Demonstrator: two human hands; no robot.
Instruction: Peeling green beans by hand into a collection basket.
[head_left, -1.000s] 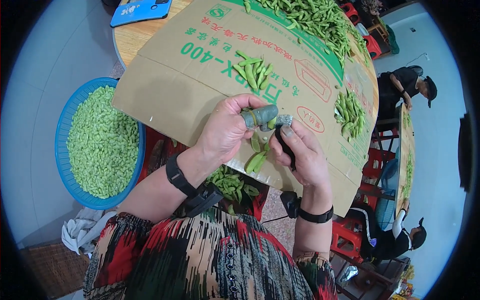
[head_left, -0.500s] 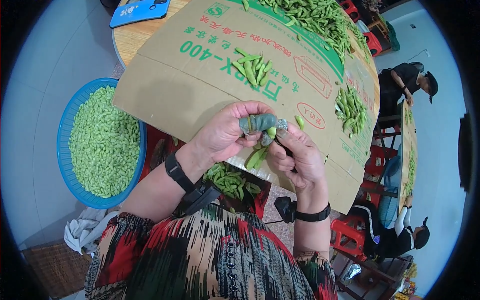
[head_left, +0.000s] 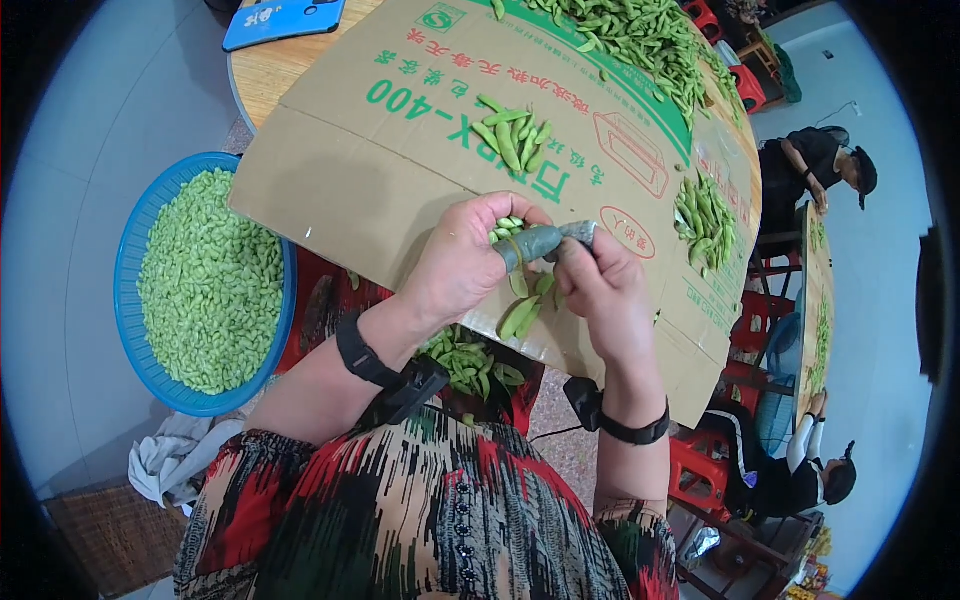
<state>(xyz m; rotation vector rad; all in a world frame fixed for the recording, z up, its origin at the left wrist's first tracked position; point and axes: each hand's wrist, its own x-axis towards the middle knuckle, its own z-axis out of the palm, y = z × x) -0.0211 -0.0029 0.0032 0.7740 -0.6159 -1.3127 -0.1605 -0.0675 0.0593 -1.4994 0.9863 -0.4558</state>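
Above the near edge of the cardboard sheet (head_left: 330, 190), my left hand (head_left: 450, 260) is closed around several shelled green soybeans (head_left: 506, 227). One of its fingers wears a dark green finger cover (head_left: 532, 246) with a band around it. My right hand (head_left: 612, 290) is closed too, with a grey covering (head_left: 578, 232) on a fingertip that meets the green cover. Whatever lies between the fingertips is hidden. Below them, green soybean pods (head_left: 518, 318) lie on the cardboard. A small group of pods (head_left: 513, 135) sits beyond my hands.
On the left stands a blue basket (head_left: 128, 270) full of shelled beans. A large pod heap (head_left: 640, 50) covers the far side, a smaller pile (head_left: 706, 225) the right. Green hulls (head_left: 465, 362) lie below the table edge. A blue phone (head_left: 283, 22) rests far left. Two people sit at another table.
My right hand has risen and turned, bringing its covered fingertip against the green finger cover. My left hand has tilted, and the beans in it now show.
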